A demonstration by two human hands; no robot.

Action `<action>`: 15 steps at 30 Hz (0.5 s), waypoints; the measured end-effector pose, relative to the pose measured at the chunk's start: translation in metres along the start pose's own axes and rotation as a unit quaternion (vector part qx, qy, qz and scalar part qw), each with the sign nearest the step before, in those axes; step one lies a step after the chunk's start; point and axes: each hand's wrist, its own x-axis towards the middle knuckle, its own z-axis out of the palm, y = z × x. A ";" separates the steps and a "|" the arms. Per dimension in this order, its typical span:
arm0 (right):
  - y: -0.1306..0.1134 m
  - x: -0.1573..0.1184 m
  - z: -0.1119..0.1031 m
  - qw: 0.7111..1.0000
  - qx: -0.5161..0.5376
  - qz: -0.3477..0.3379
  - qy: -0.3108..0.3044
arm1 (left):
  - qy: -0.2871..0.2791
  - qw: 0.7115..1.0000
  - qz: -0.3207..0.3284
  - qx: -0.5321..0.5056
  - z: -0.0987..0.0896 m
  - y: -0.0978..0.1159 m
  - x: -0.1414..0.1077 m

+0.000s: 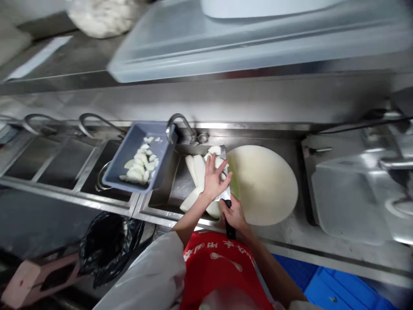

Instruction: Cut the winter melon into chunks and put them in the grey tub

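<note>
My right hand [236,215] is wrapped round the black handle of a knife [225,193], whose wide blade lies flat at the left edge of a round cutting board [264,185]. With fingers spread, my left hand [215,178] rests over the blade and some white cut pieces [215,150]. Long peeled white vegetables [199,170] lie in the sink beneath and left of my left hand. Further left, a blue-grey bin [111,172] holds several white chunks [140,163].
A curved faucet [176,118] rises behind the sink. Clear plastic lids [226,47] jut from the shelf above. At lower left stands a trash bin with a black bag [106,241]. Translucent containers [345,202] sit at the right; blue crates [342,288] are below the counter.
</note>
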 end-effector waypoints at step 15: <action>-0.078 0.143 0.318 0.972 -0.041 0.042 -0.228 | 0.067 0.966 -0.243 0.049 -0.236 -0.373 -0.005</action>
